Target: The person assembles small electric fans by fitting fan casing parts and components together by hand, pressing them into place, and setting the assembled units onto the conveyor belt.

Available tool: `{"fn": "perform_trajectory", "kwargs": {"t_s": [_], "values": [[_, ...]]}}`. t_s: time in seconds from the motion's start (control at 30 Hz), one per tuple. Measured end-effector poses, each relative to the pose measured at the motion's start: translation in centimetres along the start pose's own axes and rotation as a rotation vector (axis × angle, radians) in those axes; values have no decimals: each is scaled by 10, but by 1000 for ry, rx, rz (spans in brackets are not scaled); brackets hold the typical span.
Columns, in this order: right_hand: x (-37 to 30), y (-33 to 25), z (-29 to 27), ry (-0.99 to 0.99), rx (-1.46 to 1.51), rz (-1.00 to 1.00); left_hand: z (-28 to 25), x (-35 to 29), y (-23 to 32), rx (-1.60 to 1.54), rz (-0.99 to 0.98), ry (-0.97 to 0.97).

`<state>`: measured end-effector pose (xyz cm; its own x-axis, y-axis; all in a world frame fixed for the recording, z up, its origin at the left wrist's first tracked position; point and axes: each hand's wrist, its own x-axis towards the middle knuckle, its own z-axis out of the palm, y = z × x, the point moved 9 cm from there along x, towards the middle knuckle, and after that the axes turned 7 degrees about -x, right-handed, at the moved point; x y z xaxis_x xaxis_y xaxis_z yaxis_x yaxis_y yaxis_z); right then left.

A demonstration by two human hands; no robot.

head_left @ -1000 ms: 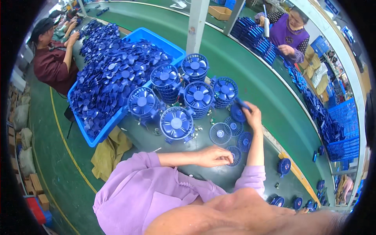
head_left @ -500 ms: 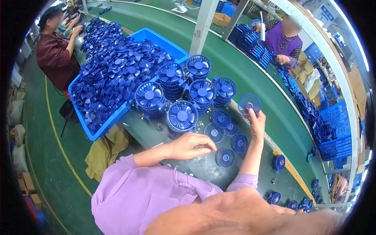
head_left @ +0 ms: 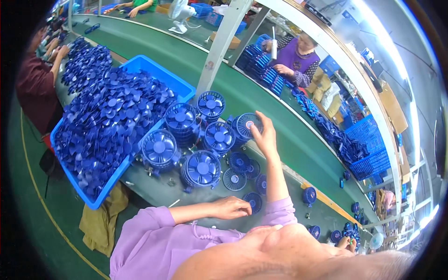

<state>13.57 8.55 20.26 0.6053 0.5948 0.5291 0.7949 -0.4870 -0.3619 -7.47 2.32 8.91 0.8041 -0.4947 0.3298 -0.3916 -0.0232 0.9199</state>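
My right hand grips a round blue fan grille, thumb at its centre and fingers along its edge. This grille covers the top of the rightmost stack of fan housings, tilted a little. My left hand hangs low over the bench with loosely bent fingers, nothing visible in it. Its fingertips are beside a loose grille; whether they touch it I cannot tell. Several more grilles, among them a flat one, lie between my hands. Stacked housings with fan blades, such as the front one, stand to the left.
A blue crate heaped with fan blades fills the left side. Beyond the bench runs a green conveyor, with a metal post at its near edge. A person in a purple vest works across it. Small fans lie right.
My right hand has brought the grille leftward from mid-air onto the rightmost housing stack. My left hand has dropped closer to the loose grilles. The whole view has shifted.
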Motion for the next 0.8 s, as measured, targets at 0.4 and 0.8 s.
{"fn": "perform_trajectory", "kwargs": {"t_s": [0.4,0.8], "values": [[-3,-36,22,-291,-82,-147,23,17,-45,-148,4,-31],[-31,-18,-53,102,21,103,17,6,-53,-488,-160,59]]}}
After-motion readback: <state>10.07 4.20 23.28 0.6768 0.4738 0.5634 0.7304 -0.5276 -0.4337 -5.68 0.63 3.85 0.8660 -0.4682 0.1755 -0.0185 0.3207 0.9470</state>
